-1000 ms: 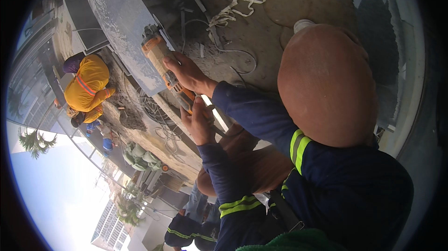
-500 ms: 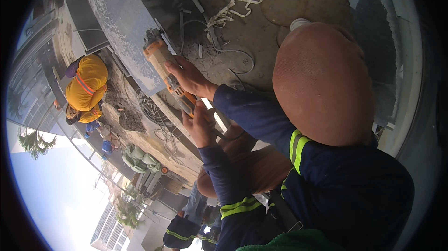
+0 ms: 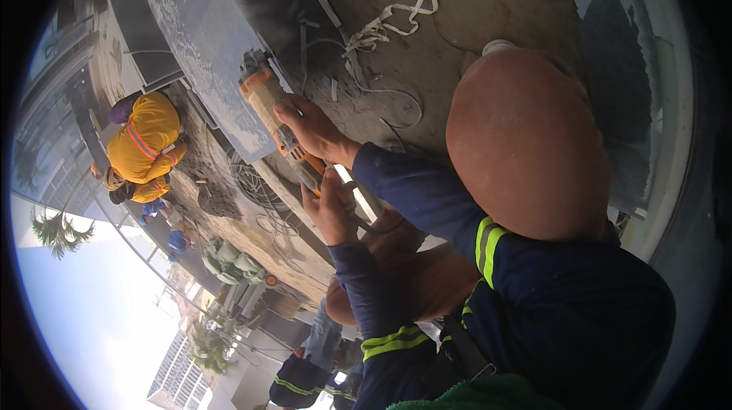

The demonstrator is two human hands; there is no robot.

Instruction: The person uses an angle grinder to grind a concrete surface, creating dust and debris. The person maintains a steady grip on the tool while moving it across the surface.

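An orange and beige angle grinder (image 3: 263, 95), coated in dust, is held in both my hands. My right hand (image 3: 319, 132) wraps round the middle of its body. Behind it, my left hand (image 3: 332, 208) closes on the rear end, where a dark cord trails off. The grinder's head lies against the long edge of a grey slab (image 3: 202, 29) whose surface is dusted white. A thin strip lies along the slab's edge beside the head. Haze hangs beyond the grinder, and its disc cannot be made out clearly.
My bent knee (image 3: 526, 143) rises at the right. Cut strips (image 3: 328, 8), a tangled white strap (image 3: 389, 25) and a grey cable (image 3: 396, 94) lie on the dirty floor. Coiled cables (image 3: 255, 185) are at left. A person in yellow (image 3: 145, 136) crouches beyond them; others are farther off.
The whole view has shifted slightly, so the slab and floor litter appear a little to the right. Both hands keep their hold, and the grinder stays at the slab's edge.
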